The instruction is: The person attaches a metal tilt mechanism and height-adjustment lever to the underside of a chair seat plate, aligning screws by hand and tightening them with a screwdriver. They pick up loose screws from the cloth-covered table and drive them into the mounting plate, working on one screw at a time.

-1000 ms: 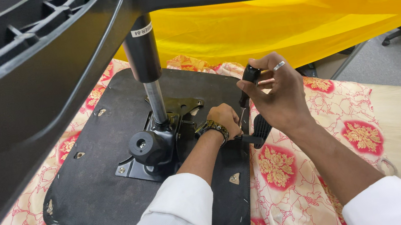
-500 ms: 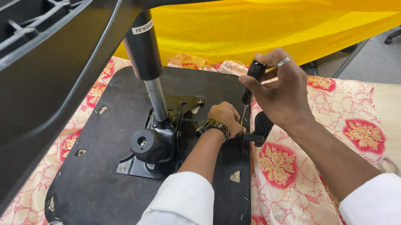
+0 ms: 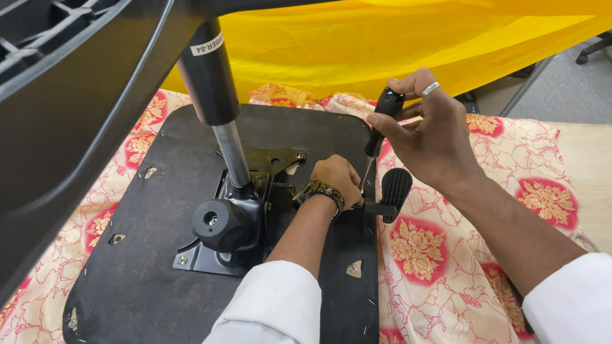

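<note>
An upturned office chair seat [image 3: 143, 290], its black fabric underside facing up, lies before us on a red-and-cream floral cloth [image 3: 438, 257] spread over the table, with the chair's black star base [image 3: 44, 94] looming across the top of our view and the gas column [image 3: 215, 105] rising from the metal tilt mechanism [image 3: 238, 218] bolted at the seat's middle. Our right hand [image 3: 433, 138] is wrapped closed around the black handle of a screwdriver [image 3: 378, 129], whose long axis slants down and to the left, tip toward the mechanism's right edge. Our left hand [image 3: 337, 178], curled shut, rests just below that tip, nearer the fixing than the right; what it pinches we cannot tell. The black adjustment lever paddle [image 3: 396, 188] juts out just beside both, under the shaft.
</note>
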